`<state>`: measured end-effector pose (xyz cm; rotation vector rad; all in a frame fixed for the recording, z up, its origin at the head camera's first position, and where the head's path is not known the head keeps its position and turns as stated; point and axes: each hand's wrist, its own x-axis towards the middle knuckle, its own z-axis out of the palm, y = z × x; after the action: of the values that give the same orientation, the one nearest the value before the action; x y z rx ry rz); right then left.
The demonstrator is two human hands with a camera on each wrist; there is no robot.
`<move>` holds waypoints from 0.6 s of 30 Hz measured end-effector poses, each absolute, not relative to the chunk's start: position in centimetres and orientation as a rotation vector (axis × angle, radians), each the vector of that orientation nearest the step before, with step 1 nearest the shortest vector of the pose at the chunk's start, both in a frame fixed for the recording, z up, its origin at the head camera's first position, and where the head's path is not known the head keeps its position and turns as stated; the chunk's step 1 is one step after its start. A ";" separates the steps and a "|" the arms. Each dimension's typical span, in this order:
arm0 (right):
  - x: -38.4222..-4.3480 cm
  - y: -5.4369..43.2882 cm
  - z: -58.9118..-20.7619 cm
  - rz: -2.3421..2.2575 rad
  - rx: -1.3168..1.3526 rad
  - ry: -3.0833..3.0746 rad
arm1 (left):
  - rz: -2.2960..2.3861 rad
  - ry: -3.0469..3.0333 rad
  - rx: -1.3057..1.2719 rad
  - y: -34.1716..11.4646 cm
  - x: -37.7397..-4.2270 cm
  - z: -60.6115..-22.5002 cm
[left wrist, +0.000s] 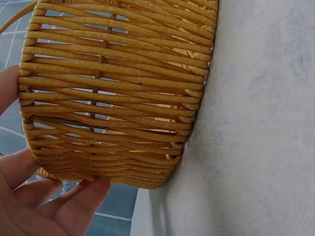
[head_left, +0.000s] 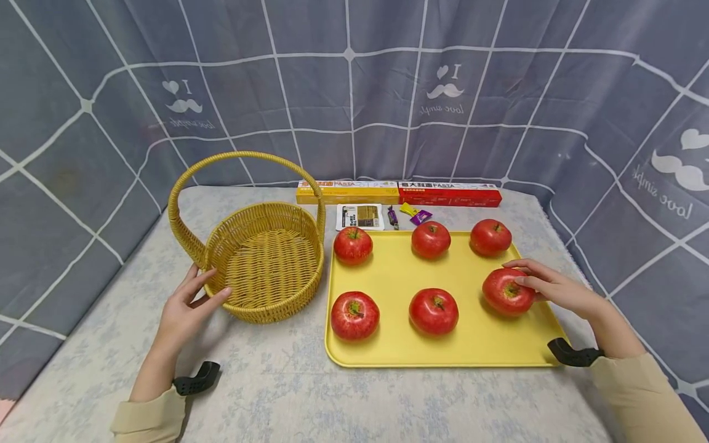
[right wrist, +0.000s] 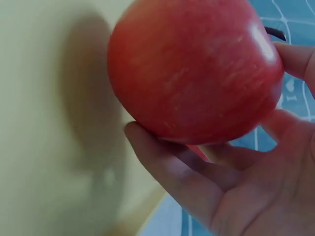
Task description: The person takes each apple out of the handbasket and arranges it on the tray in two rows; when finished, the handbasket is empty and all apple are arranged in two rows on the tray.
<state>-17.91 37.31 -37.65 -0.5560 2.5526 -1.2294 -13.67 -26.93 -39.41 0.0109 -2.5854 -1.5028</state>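
Observation:
A yellow wicker basket (head_left: 266, 314) with a tall arched handle stands on the left of the table, with nothing inside. My left hand (head_left: 191, 307) holds its near-left rim, fingertips along the outer wall and thumb at the rim; the left wrist view shows the woven side (left wrist: 113, 98) close up. On the right part of a yellow tray (head_left: 388, 354), my right hand (head_left: 559, 289) grips a red apple (head_left: 506, 292) from its right side. In the right wrist view fingers curve under this apple (right wrist: 197, 73), and its shadow falls on the tray.
Several other apples sit on the tray, among them one at the front left (head_left: 355, 315) and one at the front middle (head_left: 434, 312). Behind are a yellow pasta box (head_left: 348, 195), a red pasta box (head_left: 450, 197), a flat packet (head_left: 359, 217) and small wrapped candies (head_left: 421, 216). Grey curtains surround the table.

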 end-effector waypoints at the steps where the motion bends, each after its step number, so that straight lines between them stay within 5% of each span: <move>1: -17.7 37.6 -37.8 -1.224 -0.530 2.546 | -1.505 -2.585 0.009 -27.0 -13.7 -39.4; 9: -16.6 38.9 -37.8 -1.198 -0.348 2.414 | -1.521 -2.580 -0.012 -27.0 -13.7 -39.4; 18: -16.8 39.9 -36.8 -1.177 -0.428 2.312 | -1.433 -2.667 -0.034 -27.0 -13.6 -38.7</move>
<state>-16.80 39.86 -36.80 -0.4278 2.3120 -1.1772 -13.64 -27.03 -38.69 -0.0336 -2.6674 -1.4331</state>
